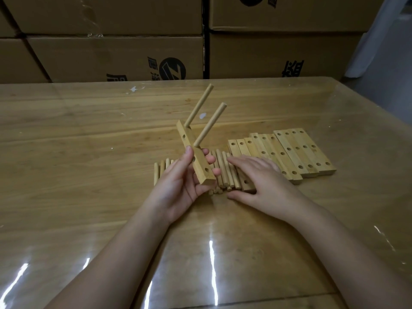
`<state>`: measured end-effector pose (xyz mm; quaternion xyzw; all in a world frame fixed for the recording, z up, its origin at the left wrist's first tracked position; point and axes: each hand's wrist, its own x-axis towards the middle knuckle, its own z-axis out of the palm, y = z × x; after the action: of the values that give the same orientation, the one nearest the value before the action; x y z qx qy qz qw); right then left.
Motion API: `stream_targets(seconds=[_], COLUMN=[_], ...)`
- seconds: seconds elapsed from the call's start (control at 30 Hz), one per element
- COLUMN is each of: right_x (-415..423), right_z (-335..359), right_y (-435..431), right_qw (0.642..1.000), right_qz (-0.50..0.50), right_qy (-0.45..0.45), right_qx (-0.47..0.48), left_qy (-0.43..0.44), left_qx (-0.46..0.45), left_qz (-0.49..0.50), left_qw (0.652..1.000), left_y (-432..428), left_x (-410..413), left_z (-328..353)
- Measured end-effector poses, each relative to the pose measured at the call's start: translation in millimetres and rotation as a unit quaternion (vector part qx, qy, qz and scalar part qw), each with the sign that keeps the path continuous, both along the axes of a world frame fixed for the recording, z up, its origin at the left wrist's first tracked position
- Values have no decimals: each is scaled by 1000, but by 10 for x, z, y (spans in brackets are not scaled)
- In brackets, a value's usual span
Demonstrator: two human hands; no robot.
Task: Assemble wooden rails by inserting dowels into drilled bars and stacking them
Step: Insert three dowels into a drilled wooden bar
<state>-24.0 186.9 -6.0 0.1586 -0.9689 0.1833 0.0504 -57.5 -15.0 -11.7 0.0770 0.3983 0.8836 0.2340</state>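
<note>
A person's left hand (178, 186) holds a drilled bar (196, 152) tilted up off the table (89, 130). The thumb presses the bar's near face and the fingertips curl round its far edge, gripping the lower half. Two dowels (210, 124) stand in its upper holes, slanting up and away; two more holes show empty. The right hand (260, 179) lies flat with its fingers straight and relaxed, the fingertips resting on a row of loose dowels (220, 166) just beside the held bar. Both hands cover much of that row, so its count cannot be told. More bars (296, 150) lie side by side to the right, their near ends partly under the right hand. Cardboard boxes (111, 54) stand behind, their printing cut off.
</note>
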Motion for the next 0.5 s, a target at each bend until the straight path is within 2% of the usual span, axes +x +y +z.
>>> stream_targets(seconds=[0.2, 0.5], right_x=[3, 41], right_z=[74, 141], right_y=[40, 32], right_qw=[999, 989], right_qz=[18, -29], right_qy=[28, 107], right_qx=[-1, -95], left_qy=[5, 10], left_qx=[0, -8], left_qz=[-10, 0], left_qw=[1000, 1000], left_y=[-9, -3], left_x=[-1, 2], left_z=[-11, -11])
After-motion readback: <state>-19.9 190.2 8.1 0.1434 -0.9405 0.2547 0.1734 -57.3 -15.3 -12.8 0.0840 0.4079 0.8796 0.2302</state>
